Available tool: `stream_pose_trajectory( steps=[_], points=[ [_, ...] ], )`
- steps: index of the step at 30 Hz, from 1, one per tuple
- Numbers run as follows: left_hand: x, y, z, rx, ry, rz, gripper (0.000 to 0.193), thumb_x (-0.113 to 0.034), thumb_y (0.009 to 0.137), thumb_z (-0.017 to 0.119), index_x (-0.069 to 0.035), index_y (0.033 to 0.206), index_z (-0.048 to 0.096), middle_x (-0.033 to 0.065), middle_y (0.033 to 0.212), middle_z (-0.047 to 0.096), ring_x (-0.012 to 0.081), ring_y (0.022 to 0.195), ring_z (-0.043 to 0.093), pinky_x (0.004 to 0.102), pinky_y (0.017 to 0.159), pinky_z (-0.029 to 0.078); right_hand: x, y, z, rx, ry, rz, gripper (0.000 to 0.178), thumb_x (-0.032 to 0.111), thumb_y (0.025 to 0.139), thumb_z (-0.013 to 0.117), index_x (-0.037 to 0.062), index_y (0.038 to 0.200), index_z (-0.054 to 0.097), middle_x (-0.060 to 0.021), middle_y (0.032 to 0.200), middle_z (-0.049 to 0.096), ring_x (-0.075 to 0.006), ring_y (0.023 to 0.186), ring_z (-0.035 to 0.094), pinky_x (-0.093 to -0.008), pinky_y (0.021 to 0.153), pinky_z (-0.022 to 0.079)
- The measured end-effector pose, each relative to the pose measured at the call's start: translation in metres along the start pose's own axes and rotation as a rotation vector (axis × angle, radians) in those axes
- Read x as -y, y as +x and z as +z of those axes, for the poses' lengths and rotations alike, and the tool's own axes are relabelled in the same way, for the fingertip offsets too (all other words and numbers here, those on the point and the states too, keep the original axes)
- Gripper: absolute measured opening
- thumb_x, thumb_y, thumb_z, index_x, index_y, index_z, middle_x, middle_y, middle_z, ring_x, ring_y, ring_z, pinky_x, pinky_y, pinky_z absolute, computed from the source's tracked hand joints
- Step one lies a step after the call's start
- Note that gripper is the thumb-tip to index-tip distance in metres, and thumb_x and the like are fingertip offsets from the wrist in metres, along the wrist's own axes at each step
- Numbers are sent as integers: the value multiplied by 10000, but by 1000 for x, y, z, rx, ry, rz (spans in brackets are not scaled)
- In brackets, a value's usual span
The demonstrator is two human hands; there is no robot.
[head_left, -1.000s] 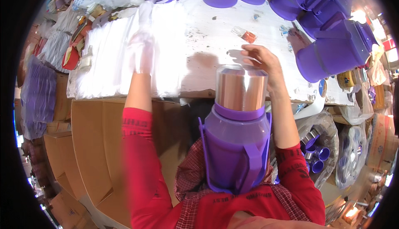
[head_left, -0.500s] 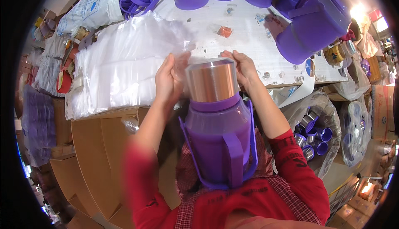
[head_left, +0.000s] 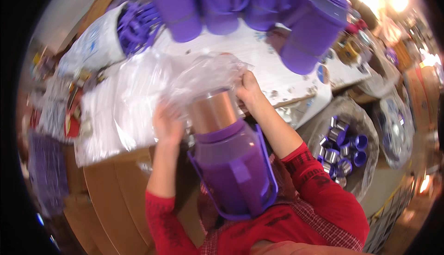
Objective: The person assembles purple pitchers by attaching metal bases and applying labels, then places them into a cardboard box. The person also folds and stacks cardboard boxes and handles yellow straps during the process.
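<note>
A large purple jug (head_left: 231,167) with a copper-and-silver metal cap (head_left: 213,111) stands upright against my front, its side handle and purple carrying strap toward me. Just beyond the cap, a clear plastic bag (head_left: 203,77) is spread in the air. My right hand (head_left: 248,88) is closed on the bag's right edge, to the right of the cap. On the cap's left is my left hand (head_left: 167,121), close to the bag's other side; motion smears its fingers. Behind the bag lies a stack of clear plastic bags (head_left: 118,111) on the white table (head_left: 296,86).
Several more purple jugs (head_left: 307,33) line the table's far side. A white sack (head_left: 95,37) of purple straps (head_left: 138,26) lies at the far left. Below right, a plastic-lined container (head_left: 365,172) holds metal-and-purple cups (head_left: 342,148). A cardboard box (head_left: 113,190) stands at lower left.
A clear bag is now spread open beyond the jug's cap, with my right hand gripping its edge. My left hand has moved left and down. The whole view has shifted and tilted.
</note>
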State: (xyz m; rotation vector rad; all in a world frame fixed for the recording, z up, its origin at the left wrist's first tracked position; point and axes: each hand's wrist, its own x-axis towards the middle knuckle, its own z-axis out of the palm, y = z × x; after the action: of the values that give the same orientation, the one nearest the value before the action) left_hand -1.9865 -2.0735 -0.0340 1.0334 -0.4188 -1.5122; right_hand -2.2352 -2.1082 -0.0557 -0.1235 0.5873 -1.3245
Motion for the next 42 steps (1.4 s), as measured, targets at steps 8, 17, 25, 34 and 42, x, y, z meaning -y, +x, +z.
stream_pose_trajectory(
  steps=[8,17,25,34,42],
  points=[
    [-24,-98,-79,638,649,5,187,-178,788,725,-67,756,578,3,692,576,123,593,520,275,549,439,23,-150,-63,252,-1070,-206,223,199,877,633,-10,814,677,-62,756,668,-127,684,603,-282,638,489],
    [-52,-157,-1,1477,2023,19,209,-198,820,654,-99,989,726,124,902,709,320,766,673,389,711,536,-7,-293,-71,1322,-1873,490,91,98,808,616,68,863,682,-116,795,673,-275,799,681,-405,678,525],
    [-19,-129,75,1499,1774,1212,356,-44,697,619,-93,1049,633,56,1004,637,235,920,606,357,757,531,8,-279,-91,1265,-2049,515,155,168,820,575,71,880,681,-166,751,652,-333,708,650,-400,645,532],
    [-120,-279,-178,-212,1671,1229,328,-30,659,768,-14,977,693,110,928,703,256,800,661,337,684,521,89,-154,-68,72,-1143,-608,269,194,989,564,-54,1030,655,-8,658,545,-65,573,457,-202,534,330],
    [-40,-337,-353,-990,1273,69,349,-282,813,736,-16,1038,717,122,747,702,173,667,651,330,647,499,59,-115,-78,-40,-1405,-298,241,191,975,589,-30,1013,677,-4,677,577,-62,556,475,-192,520,364]
  ],
)
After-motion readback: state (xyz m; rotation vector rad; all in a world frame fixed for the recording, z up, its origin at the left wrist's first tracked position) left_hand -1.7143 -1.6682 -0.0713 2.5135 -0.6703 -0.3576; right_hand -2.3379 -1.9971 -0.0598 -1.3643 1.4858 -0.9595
